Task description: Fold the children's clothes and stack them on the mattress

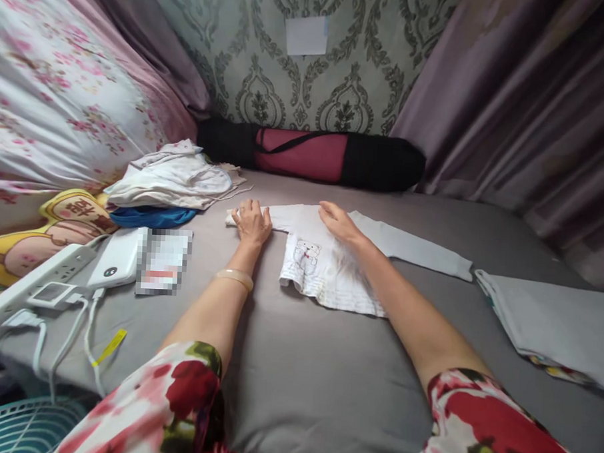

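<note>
A small white long-sleeved shirt (pixel 339 281) with a bear print on its front lies spread on the grey bed sheet (pixel 295 373). Its sleeves reach out to both sides, and the hem is a bit wrinkled. My left hand (pixel 252 223) rests on the left sleeve near the cuff, fingers apart and bent downward. Across the upper body of the shirt lies my right hand (pixel 338 223), its fingers stretched out and pointing left. My right forearm hides part of the shirt's right side.
Folded grey cloth (pixel 558 324) lies at right. At left are piled clothes (pixel 174 174), a yellow cushion (pixel 66 236), a white power bank (pixel 120 255), a pixelated packet (pixel 164 262), a power strip (pixel 33 295) with cables, and a teal fan (pixel 23 428). A long black-and-red bag (pixel 305 153) lies behind.
</note>
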{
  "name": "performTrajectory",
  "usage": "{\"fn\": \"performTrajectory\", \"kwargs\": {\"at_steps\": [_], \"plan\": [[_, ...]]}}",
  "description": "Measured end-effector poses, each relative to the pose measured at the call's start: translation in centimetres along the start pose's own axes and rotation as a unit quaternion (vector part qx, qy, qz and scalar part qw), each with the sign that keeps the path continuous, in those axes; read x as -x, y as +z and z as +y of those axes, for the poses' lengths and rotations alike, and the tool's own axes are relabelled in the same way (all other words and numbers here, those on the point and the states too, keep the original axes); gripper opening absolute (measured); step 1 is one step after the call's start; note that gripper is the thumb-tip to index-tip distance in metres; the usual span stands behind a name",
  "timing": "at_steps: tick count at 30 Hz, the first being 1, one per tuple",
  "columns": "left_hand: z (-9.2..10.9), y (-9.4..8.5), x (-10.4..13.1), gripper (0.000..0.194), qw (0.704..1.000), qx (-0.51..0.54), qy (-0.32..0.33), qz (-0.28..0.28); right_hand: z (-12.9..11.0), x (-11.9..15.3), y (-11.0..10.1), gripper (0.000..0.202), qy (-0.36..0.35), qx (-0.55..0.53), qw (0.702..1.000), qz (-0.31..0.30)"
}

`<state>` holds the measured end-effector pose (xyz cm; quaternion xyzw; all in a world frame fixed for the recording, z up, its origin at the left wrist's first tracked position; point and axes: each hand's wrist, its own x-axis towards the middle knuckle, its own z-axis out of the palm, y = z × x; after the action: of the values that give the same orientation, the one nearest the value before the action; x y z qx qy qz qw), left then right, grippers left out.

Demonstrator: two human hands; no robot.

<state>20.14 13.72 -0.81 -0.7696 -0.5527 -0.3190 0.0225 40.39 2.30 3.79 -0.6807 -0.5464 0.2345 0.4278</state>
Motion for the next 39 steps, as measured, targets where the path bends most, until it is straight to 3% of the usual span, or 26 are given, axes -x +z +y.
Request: {"fn": "performTrajectory", "kwargs": {"at_steps": [3, 8, 14, 19, 22, 25, 29, 31, 35, 39], "plan": [[0.4, -0.7, 0.1, 0.038, 1.0, -0.01, 0.023, -0.007, 1.8, 4.1, -3.1, 0.033, 0.005, -0.026, 0.999, 0.041], [0.5, -1.3, 0.4, 0.038, 0.999, -0.021, 0.03, -0.023, 4.3, 11.3, -8.1, 0.02, 0.102, -0.049, 0.989, 0.097], [-0.3, -3.0, 1.5, 0.033, 0.988, -0.036, 0.02, -0.15, 6.1, 17.2, -11.3, 0.011, 0.201, -0.029, 0.974, 0.103], [-0.3, -6.3, 3.6, 0.029, 0.955, 0.05, 0.024, -0.29, 5.3, 19.4, -11.5, 0.015, 0.188, 0.009, 0.982, 0.024], [0.3, -8.5, 5.7, 0.042, 0.903, 0.164, -0.004, -0.397, 3.5, 20.4, -11.5, 0.019, 0.154, 0.056, 0.985, -0.055], [0.7, -10.1, 7.8, 0.05, 0.856, 0.243, -0.007, -0.456, 2.0, 21.5, -11.7, 0.037, 0.124, 0.114, 0.977, -0.134], [0.7, -10.8, 9.6, 0.057, 0.844, 0.269, 0.034, -0.463, 1.5, 22.5, -11.3, 0.047, 0.11, 0.178, 0.964, -0.164], [0.6, -10.7, 10.2, 0.058, 0.852, 0.272, 0.061, -0.443, 1.7, 22.6, -10.8, 0.04, 0.096, 0.218, 0.961, -0.14], [0.5, -10.4, 10.9, 0.041, 0.881, 0.248, 0.086, -0.393, 2.0, 22.3, -9.7, 0.025, 0.098, 0.268, 0.954, -0.091], [0.5, -10.3, 10.9, 0.032, 0.882, 0.269, 0.085, -0.378, 1.8, 22.2, -9.0, 0.019, 0.099, 0.28, 0.953, -0.06]]}}
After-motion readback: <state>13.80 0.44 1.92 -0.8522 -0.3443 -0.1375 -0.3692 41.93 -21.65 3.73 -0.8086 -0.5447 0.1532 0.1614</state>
